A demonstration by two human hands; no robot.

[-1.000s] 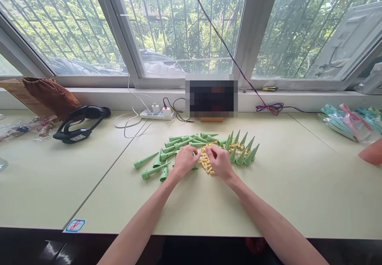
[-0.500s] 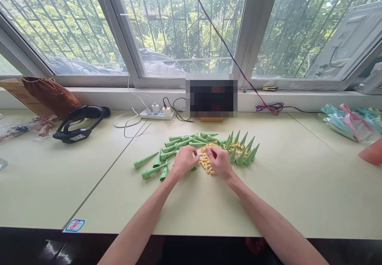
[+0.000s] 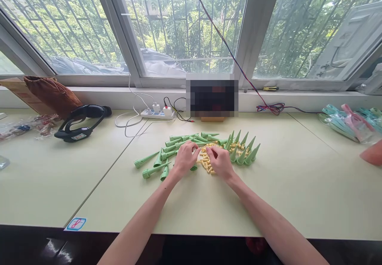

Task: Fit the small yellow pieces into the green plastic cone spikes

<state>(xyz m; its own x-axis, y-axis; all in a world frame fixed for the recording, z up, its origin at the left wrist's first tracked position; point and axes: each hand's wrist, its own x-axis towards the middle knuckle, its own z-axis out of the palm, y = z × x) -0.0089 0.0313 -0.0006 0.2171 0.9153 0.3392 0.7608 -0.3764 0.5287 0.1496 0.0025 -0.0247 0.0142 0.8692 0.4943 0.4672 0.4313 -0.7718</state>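
Observation:
Over the middle of the table, my left hand (image 3: 186, 158) has its thumb and fingers drawn together; what they hold, if anything, is too small to make out. Close by on the right, my right hand (image 3: 221, 162) is closed in a pinch, its fingertips hiding whatever is between them. Between and beneath the hands lies a pile of small yellow peg-like pieces (image 3: 205, 164). Hollow green plastic spikes (image 3: 153, 171) lie on their sides around my left hand. To the right, several green cones (image 3: 251, 155) stand point up beside more yellow pieces. A small green ringed part (image 3: 193, 168) rests near my left wrist.
Behind the work stand a power strip (image 3: 158, 113) with cables and a blurred dark box (image 3: 212, 98). Black headphones (image 3: 80, 125) and a brown bag (image 3: 50, 96) are at the left. Bagged pink and teal items (image 3: 352, 121) lie at the far right.
My left fingertips have risen slightly, showing more of the green ringed part below. My right hand stays nearly still. The whole view has shifted a little.

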